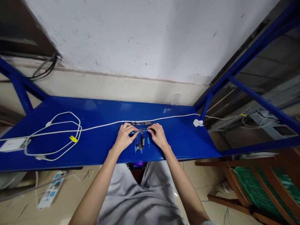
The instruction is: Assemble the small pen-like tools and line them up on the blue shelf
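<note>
My left hand (126,136) and my right hand (158,135) face each other over the blue shelf, fingertips closed on the two ends of a slim pen (142,129) with blue ends. The pen lies level between them, sideways to me. Just below it, several pens or pen parts point toward me, among them a light-blue piece (148,140) near my right hand and a black one (143,142). Small blue and clear pieces (137,147) lie at their near ends. Beyond my fingers, more dark pens (140,123) rest sideways in a row, partly hidden by my hands.
A white cable (103,125) runs along the blue shelf (98,147) behind my hands and coils at the left, by a white adapter (14,144). Crumpled white tissue (198,122) sits at the right. Blue frame bars (211,97) flank the shelf; a wall (131,40) stands behind.
</note>
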The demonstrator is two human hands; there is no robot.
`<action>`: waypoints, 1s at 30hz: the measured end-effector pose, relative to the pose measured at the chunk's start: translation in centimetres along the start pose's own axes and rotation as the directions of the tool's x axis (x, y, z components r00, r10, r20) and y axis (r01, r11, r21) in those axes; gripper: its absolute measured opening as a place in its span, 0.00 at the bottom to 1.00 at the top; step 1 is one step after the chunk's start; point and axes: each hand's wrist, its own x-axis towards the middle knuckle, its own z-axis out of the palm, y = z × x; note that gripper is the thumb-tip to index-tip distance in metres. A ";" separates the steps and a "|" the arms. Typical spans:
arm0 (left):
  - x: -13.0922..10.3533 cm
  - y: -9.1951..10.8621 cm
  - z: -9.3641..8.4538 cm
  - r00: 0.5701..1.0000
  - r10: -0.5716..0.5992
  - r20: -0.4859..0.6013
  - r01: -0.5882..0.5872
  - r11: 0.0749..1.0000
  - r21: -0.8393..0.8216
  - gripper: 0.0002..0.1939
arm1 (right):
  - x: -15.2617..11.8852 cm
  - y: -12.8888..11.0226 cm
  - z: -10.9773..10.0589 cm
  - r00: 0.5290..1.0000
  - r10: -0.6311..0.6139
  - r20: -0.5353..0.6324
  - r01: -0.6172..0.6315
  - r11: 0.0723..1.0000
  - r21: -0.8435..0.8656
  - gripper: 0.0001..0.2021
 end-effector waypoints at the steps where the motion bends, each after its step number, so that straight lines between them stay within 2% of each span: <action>1: 0.0 0.0 0.0 1.000 -0.002 0.017 0.001 1.000 0.010 0.03 | 0.0 0.0 0.1 1.000 0.007 0.010 -0.007 1.000 -0.015 0.10; 8: 0.2 -0.2 0.4 0.998 -0.022 0.067 0.015 0.995 0.103 0.06 | 0.1 0.2 0.4 1.000 0.016 -0.004 -0.016 0.999 -0.046 0.08; 13: 0.0 -0.6 0.7 0.996 0.013 0.092 -0.027 0.987 0.159 0.11 | 0.2 0.3 0.6 0.999 -0.002 -0.039 -0.001 0.997 -0.076 0.06; 18: 0.3 -0.5 0.8 0.996 0.046 0.080 -0.060 0.980 0.189 0.12 | 0.5 0.5 0.8 0.998 -0.016 -0.060 0.007 0.990 -0.140 0.04; 20: 0.2 0.0 0.5 0.998 0.039 0.039 -0.046 0.980 0.192 0.12 | 0.4 0.3 0.8 0.997 -0.022 -0.077 0.009 0.986 -0.164 0.04; 23: -0.6 1.3 -0.2 0.993 -0.051 -0.104 0.069 0.980 0.186 0.12 | -0.1 -0.7 0.7 0.992 -0.026 -0.123 0.001 0.980 -0.199 0.05; 25: -1.5 2.2 -0.6 0.981 -0.138 -0.140 0.162 0.970 0.182 0.12 | -0.7 -1.9 0.6 0.993 -0.025 -0.113 -0.002 0.972 -0.235 0.07; 28: -2.7 3.0 -0.8 0.967 -0.253 -0.041 0.255 0.940 0.226 0.15 | -1.2 -3.8 0.7 1.000 -0.013 0.011 0.016 0.947 -0.320 0.11; 30: -3.1 3.2 -0.6 0.960 -0.278 0.024 0.262 0.926 0.274 0.17 | -1.0 -4.8 1.0 0.996 0.000 0.094 0.037 0.918 -0.394 0.13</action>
